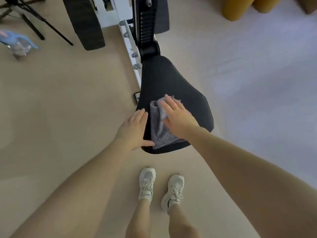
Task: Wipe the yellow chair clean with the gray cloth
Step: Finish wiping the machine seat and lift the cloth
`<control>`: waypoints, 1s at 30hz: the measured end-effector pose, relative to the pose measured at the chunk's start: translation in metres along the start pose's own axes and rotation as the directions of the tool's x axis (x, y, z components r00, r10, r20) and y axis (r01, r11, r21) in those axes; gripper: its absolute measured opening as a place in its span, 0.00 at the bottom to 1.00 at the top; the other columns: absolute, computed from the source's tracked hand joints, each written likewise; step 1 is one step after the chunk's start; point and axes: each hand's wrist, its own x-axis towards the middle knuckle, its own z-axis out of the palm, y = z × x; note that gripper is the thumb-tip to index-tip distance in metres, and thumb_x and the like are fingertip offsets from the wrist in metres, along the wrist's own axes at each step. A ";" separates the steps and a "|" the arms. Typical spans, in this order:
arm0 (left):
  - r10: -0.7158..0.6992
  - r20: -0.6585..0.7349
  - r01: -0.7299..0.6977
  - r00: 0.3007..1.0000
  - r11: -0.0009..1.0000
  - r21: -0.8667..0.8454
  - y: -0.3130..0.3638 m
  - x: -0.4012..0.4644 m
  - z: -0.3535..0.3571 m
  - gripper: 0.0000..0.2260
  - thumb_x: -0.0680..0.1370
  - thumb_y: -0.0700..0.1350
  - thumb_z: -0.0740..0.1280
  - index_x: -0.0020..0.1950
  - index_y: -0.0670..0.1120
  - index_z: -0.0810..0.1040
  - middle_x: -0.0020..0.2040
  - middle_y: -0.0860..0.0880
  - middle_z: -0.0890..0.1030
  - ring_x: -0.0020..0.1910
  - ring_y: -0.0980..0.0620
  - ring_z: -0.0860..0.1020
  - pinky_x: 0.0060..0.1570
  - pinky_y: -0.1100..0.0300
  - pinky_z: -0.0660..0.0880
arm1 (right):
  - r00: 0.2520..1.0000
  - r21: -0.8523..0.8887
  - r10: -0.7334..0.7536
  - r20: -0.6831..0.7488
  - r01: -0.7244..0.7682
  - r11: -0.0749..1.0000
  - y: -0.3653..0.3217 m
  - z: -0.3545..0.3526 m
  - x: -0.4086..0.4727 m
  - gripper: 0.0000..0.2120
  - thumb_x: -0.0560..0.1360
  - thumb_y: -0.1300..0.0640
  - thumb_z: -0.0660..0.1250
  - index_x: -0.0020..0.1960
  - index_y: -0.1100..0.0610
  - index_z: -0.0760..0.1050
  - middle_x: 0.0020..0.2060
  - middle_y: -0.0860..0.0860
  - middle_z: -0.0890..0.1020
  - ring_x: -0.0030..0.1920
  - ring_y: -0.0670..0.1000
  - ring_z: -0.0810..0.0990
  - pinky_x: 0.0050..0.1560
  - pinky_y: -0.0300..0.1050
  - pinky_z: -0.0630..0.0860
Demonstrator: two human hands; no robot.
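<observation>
The gray cloth (159, 127) lies folded on a black padded seat (173, 83) of an exercise machine. My right hand (178, 117) lies flat on top of the cloth, fingers spread and pressing down. My left hand (135, 129) rests flat on the seat's left edge, its thumb touching the cloth's near corner. The yellow chair (235, 9) shows only as rounded mustard shapes at the top right, far from both hands.
A white machine frame (130, 45) with bolts runs up beside the seat, with black pads (85, 23) behind it. Tripod legs (34, 19) and a blue bag (17, 43) sit at the upper left. My white shoes (161, 188) stand on beige floor below the seat.
</observation>
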 end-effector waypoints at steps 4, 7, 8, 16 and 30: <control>0.034 -0.037 -0.032 0.999 0.998 0.048 -0.011 0.009 0.014 0.51 0.66 0.64 0.70 0.76 0.41 0.46 0.77 0.45 0.44 0.76 0.48 0.45 0.74 0.55 0.44 | 0.987 -0.273 -0.146 0.061 0.158 0.949 0.007 0.016 0.028 0.38 0.76 0.50 0.65 0.76 0.52 0.43 0.76 0.51 0.47 0.75 0.55 0.44 0.73 0.53 0.44; 0.042 -0.031 -0.042 0.999 0.999 0.015 -0.009 0.009 0.014 0.53 0.65 0.64 0.71 0.76 0.41 0.46 0.77 0.45 0.44 0.76 0.48 0.46 0.74 0.56 0.44 | 0.994 -0.292 -0.105 -0.007 0.098 0.951 0.012 0.037 0.024 0.35 0.73 0.50 0.67 0.74 0.54 0.54 0.72 0.52 0.61 0.72 0.56 0.56 0.72 0.52 0.48; 0.029 -0.018 -0.029 0.999 1.000 0.004 -0.008 0.009 0.011 0.53 0.65 0.65 0.71 0.76 0.41 0.46 0.77 0.46 0.45 0.76 0.47 0.46 0.74 0.56 0.45 | 0.997 -0.264 -0.068 -0.047 0.053 0.963 0.013 0.040 0.018 0.28 0.74 0.52 0.66 0.71 0.55 0.60 0.68 0.52 0.67 0.69 0.56 0.61 0.71 0.51 0.52; 0.121 0.102 -0.090 0.987 0.959 -0.267 0.045 0.004 -0.074 0.36 0.73 0.58 0.66 0.76 0.50 0.54 0.77 0.52 0.54 0.75 0.51 0.55 0.71 0.54 0.59 | 0.960 0.239 0.253 0.121 -0.276 0.931 0.038 -0.037 -0.031 0.07 0.75 0.53 0.64 0.45 0.53 0.66 0.35 0.46 0.72 0.43 0.52 0.74 0.38 0.39 0.69; 0.156 -0.037 -0.102 0.987 0.434 -0.895 0.288 0.071 -0.250 0.03 0.78 0.38 0.63 0.47 0.42 0.76 0.44 0.45 0.80 0.42 0.51 0.79 0.49 0.61 0.76 | 0.859 0.900 0.490 -0.145 -0.091 0.426 0.221 -0.269 -0.164 0.10 0.73 0.66 0.67 0.54 0.60 0.74 0.43 0.52 0.80 0.46 0.54 0.79 0.38 0.42 0.76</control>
